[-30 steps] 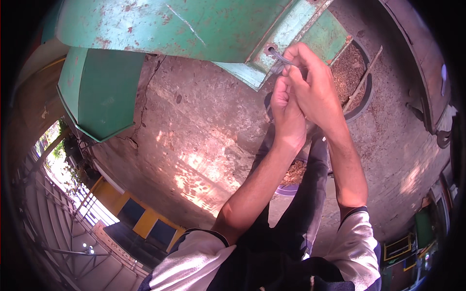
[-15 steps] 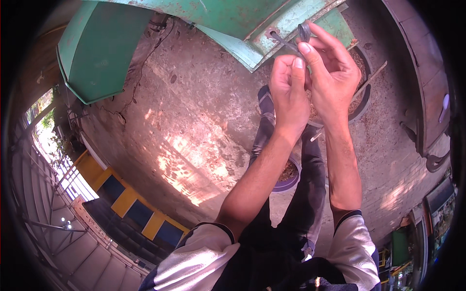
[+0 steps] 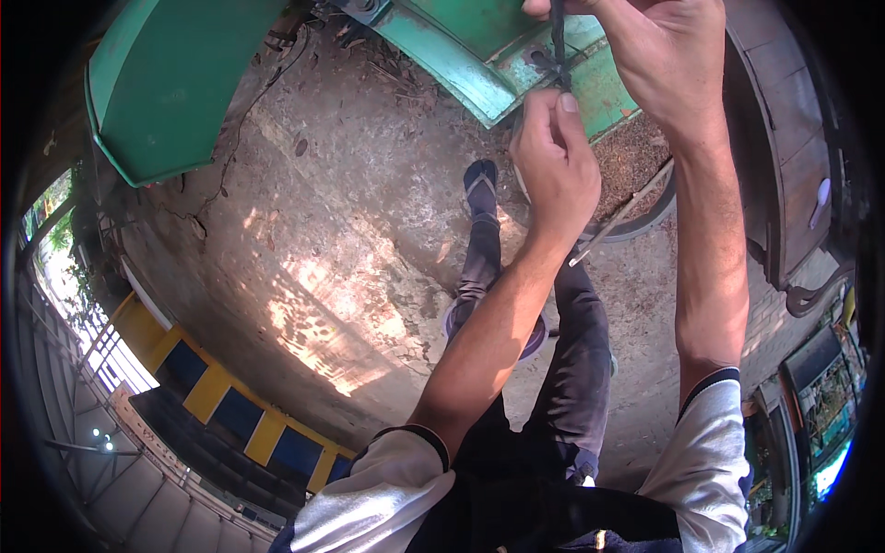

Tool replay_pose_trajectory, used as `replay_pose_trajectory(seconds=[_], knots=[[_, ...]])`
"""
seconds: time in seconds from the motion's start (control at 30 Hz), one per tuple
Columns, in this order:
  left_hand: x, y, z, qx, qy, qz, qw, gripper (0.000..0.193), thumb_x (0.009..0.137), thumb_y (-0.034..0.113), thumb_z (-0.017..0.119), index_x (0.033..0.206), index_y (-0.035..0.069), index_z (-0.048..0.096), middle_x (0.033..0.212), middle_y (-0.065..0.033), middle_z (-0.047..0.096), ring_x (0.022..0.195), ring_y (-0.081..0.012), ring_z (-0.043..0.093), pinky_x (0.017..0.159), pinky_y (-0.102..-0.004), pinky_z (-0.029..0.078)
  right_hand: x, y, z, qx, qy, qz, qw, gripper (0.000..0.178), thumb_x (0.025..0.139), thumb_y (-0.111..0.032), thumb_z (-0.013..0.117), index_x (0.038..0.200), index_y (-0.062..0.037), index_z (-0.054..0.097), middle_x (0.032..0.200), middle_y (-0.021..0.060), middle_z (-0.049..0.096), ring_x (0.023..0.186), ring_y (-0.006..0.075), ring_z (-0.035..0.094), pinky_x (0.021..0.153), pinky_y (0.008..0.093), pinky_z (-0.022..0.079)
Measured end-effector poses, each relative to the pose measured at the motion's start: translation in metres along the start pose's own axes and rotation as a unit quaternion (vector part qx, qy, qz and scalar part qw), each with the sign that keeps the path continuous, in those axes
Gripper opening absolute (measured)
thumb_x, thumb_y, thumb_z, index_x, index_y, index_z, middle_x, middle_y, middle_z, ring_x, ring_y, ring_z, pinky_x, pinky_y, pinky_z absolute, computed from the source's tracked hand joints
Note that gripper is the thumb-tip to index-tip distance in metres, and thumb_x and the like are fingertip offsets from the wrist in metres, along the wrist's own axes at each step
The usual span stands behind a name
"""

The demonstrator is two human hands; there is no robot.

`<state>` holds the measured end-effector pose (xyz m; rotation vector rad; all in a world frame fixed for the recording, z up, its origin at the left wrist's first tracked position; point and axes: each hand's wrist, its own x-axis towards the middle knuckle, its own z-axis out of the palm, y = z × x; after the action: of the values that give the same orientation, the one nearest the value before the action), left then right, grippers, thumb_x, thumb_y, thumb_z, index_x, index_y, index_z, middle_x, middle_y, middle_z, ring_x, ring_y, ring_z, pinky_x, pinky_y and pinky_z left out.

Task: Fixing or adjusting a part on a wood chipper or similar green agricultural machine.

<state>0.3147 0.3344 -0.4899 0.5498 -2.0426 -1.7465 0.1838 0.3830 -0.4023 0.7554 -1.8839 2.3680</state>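
Note:
A dark, flat strip (image 3: 558, 41) runs up and down beside the corner of a green metal frame (image 3: 452, 66), and it looks looped at a hole (image 3: 540, 58) in that corner. I cannot make out whether it is rubber or plastic. Its lower end is pinched between the thumb and forefinger of my left hand (image 3: 560, 170). Higher up, at the picture's top edge, my right hand (image 3: 673, 64) closes round the upper part. Some of the right fingers are cut off by that edge. Between the hands the strip looks taut.
Under the frame, a round basin (image 3: 638, 224) holds brown shavings, with a thin stick (image 3: 622, 212) across its rim. A green panel (image 3: 175, 92) hangs at the far left. My sandalled foot (image 3: 481, 184) is on the concrete floor. Dark furniture (image 3: 784, 157) stands at the right.
My right hand has gone up and right, drawing the strip out between the hands. The left hand has dropped slightly and still pinches. The whole view has shifted a little.

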Motion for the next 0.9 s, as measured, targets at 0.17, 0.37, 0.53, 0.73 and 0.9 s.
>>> replay_pose_trajectory(seconds=[0.17,0.37,0.53,0.73,0.9], knots=[[-0.007,0.004,0.001,0.117,-0.003,0.058,0.991,0.020,0.105,0.010,0.054,0.089,-0.001,0.054,0.063,-0.0057,0.047,0.052,-0.0154,0.046,0.050,-0.0369,0.036,-0.003,0.001,-0.010,-0.002,-0.028,0.004,1.000,0.008,0.095,0.006,0.068,0.102,0.0040,0.073,0.088,0.0094,0.074,0.072,0.0100,0.070,0.063,0.0223,0.058],[-0.007,-0.020,0.007,0.194,0.013,0.118,0.974,0.012,0.102,0.006,0.055,0.094,-0.003,0.055,0.069,-0.0168,0.054,0.057,-0.0347,0.053,0.053,-0.0455,0.039,0.002,0.001,-0.003,0.028,0.054,-0.003,0.998,0.006,0.096,0.005,0.068,0.101,0.0056,0.070,0.087,0.0099,0.073,0.071,0.0105,0.068,0.063,0.0234,0.059],[-0.003,-0.033,0.002,0.227,-0.024,0.131,0.965,0.011,0.102,0.006,0.054,0.098,-0.004,0.055,0.080,-0.0231,0.058,0.070,-0.0454,0.058,0.060,-0.0515,0.042,0.000,0.001,-0.001,0.063,0.046,0.006,0.997,0.007,0.096,0.004,0.068,0.103,0.0058,0.068,0.087,0.0092,0.070,0.070,0.0100,0.066,0.063,0.0233,0.058],[-0.001,-0.030,-0.009,0.208,-0.037,0.133,0.968,0.012,0.101,0.006,0.052,0.095,-0.004,0.054,0.079,-0.0230,0.056,0.072,-0.0445,0.057,0.064,-0.0518,0.043,0.003,-0.008,-0.017,0.090,-0.111,0.050,0.988,0.008,0.100,-0.004,0.066,0.105,0.0013,0.062,0.081,0.0025,0.059,0.063,0.0049,0.051,0.053,0.0210,0.044],[-0.003,-0.024,-0.013,0.214,-0.068,0.136,0.965,0.008,0.098,0.004,0.053,0.093,-0.003,0.054,0.080,-0.0224,0.057,0.075,-0.0448,0.057,0.066,-0.0531,0.043,0.012,-0.011,-0.018,-0.075,-0.154,-0.010,0.985,0.007,0.104,-0.007,0.058,0.100,-0.0015,0.057,0.081,0.0002,0.052,0.066,0.0027,0.043,0.054,0.0186,0.035]])
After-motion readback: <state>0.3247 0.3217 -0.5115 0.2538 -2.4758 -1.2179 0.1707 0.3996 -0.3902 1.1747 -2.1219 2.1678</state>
